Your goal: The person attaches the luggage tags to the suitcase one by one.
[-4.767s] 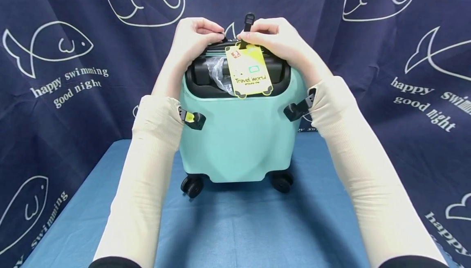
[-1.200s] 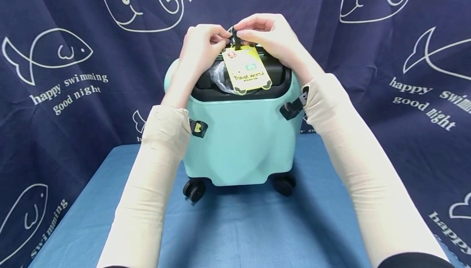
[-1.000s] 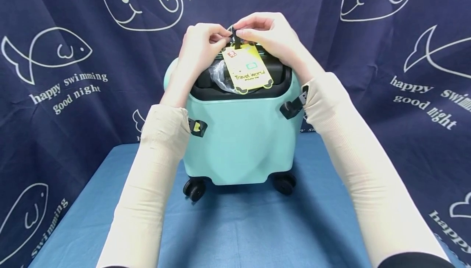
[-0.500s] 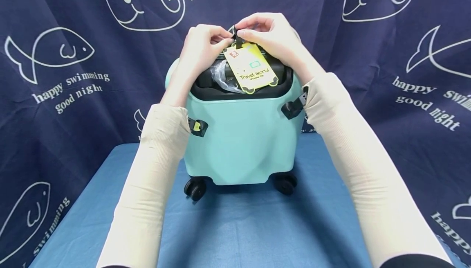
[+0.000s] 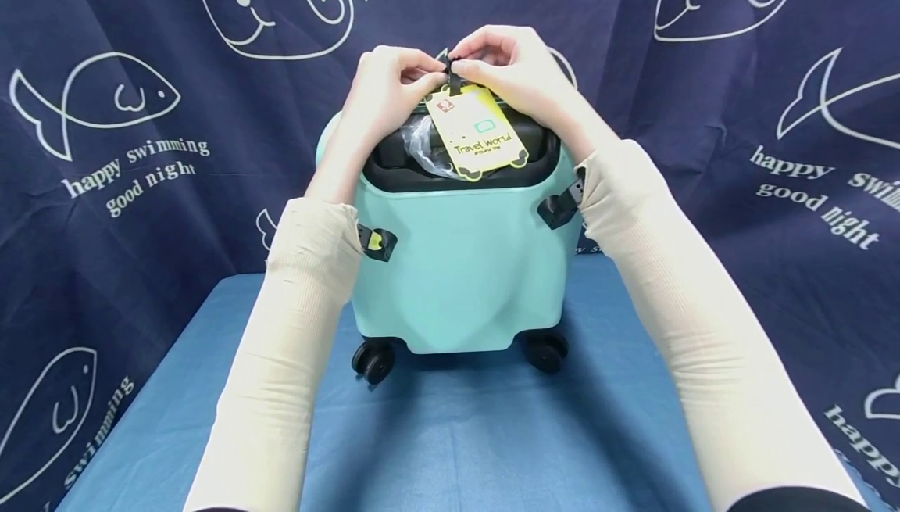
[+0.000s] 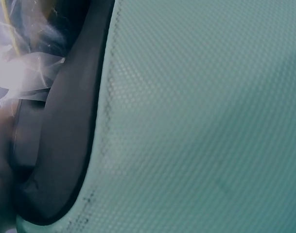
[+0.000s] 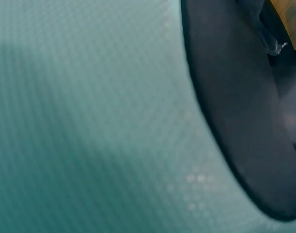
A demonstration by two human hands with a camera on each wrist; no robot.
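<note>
A mint-green suitcase point(image 5: 464, 262) with a black recessed top stands upright on its wheels. From a black strap point(image 5: 455, 80) above the recess hangs a yellow and white luggage tag point(image 5: 481, 137) printed "Travel World". My left hand point(image 5: 390, 90) pinches the strap from the left between thumb and fingertips. On the other side, my right hand point(image 5: 523, 70) pinches the same strap, its fingertips close to the left ones. The strap's buckle end is mostly hidden by the fingers. Both wrist views show chiefly the suitcase's textured shell point(image 6: 196, 116) and black recess edge point(image 7: 225, 97).
Crumpled clear plastic point(image 5: 425, 145) lies in the recess behind the tag. Black wheels point(image 5: 373, 361) rest on the blue cloth-covered table point(image 5: 450, 434). A dark blue curtain point(image 5: 232, 145) with white fish and whale drawings hangs close behind.
Earlier the hands were apart, with the strap's end standing up by the right hand; now they meet at the strap. In the last second the tag has swung slightly right.
</note>
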